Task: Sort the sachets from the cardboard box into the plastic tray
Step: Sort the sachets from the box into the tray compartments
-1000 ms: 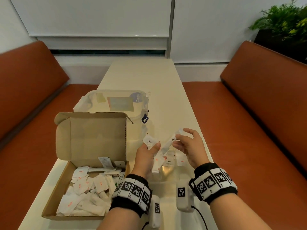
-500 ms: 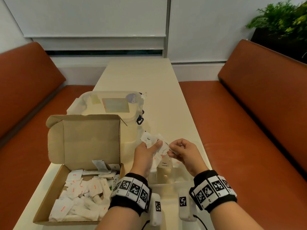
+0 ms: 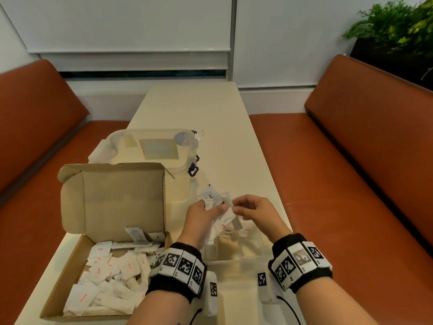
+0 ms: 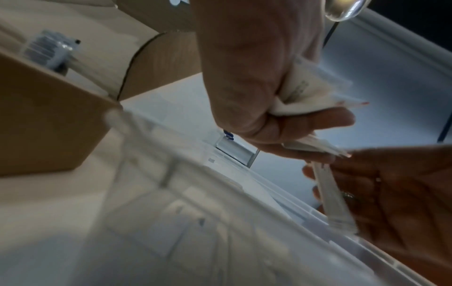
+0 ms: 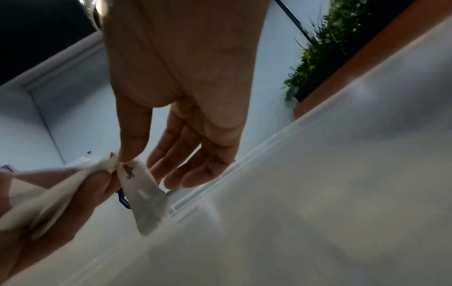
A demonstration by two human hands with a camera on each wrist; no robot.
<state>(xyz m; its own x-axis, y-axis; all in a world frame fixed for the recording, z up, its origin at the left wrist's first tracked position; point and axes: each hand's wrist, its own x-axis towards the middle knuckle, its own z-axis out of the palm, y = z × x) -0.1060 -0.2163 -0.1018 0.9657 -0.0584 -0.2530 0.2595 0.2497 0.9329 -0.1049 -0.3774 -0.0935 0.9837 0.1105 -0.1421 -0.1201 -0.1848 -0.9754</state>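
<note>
My left hand point(image 3: 212, 206) grips a bunch of white sachets point(image 3: 214, 197) above the clear plastic tray point(image 3: 234, 262), which holds a few sachets in its far compartments. My right hand point(image 3: 235, 206) pinches one sachet point(image 3: 237, 223) between thumb and forefinger; it hangs down right beside the bunch. The right wrist view shows that pinched sachet point(image 5: 144, 195) over the tray wall point(image 5: 318, 174), with the other fingers loosely extended. In the left wrist view the bunch point(image 4: 305, 96) sits crumpled in my left fist. The open cardboard box point(image 3: 77, 266) at the left holds several loose sachets point(image 3: 112, 275).
A clear lidded plastic container point(image 3: 152, 148) with a blue clip stands behind the box's raised flap. The narrow cream table point(image 3: 194, 106) runs away from me between two orange benches point(image 3: 351, 160). A potted plant point(image 3: 398, 26) sits at the far right.
My right hand has come down and left, from a raised stretch to a pinch right beside the left hand's bunch. The left hand has kept its grip.
</note>
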